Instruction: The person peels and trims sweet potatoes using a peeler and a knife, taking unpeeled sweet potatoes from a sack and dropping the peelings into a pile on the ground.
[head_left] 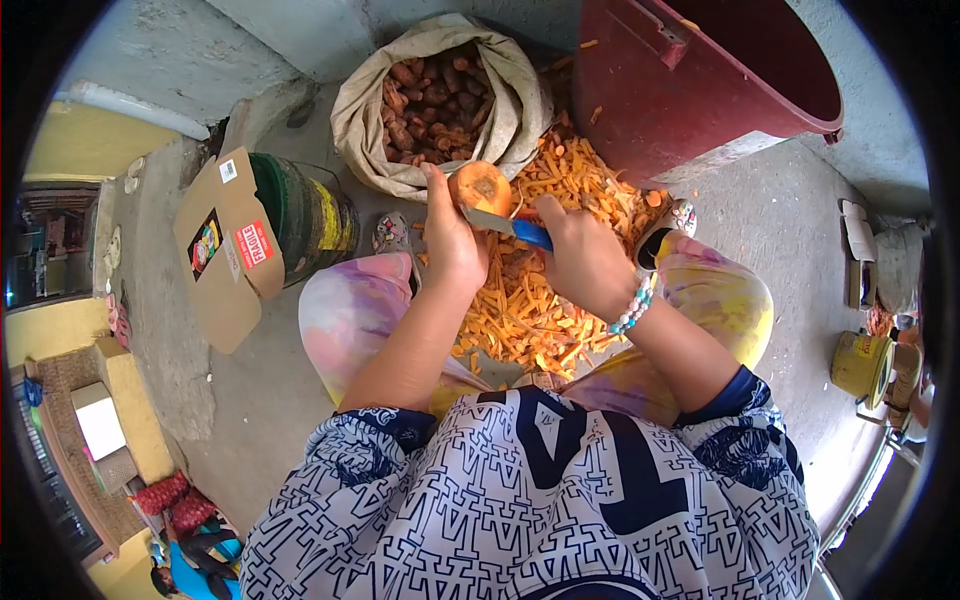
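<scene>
My left hand (pixel 456 238) is closed around a thick orange root vegetable that looks like a carrot (pixel 480 187), its round, brownish-centred end facing up. My right hand (pixel 588 258) grips the blue handle of a knife (pixel 531 235). The knife's blade lies against the near side of the carrot, just beside my left fingers. Beneath both hands, a heap of orange peelings (pixel 530 315) covers the floor between my feet. Beyond my left hand stands an open cloth sack (pixel 360 135) holding many reddish-brown roots (pixel 430 110).
A large dark red bin (pixel 640 110) stands at the far right, beside the peelings. To the left are a green bucket (pixel 290 215) and a cardboard flap (pixel 225 285) marked fragile. A yellow bucket (pixel 858 362) sits at the right. Another person (pixel 195 560) is at the lower left.
</scene>
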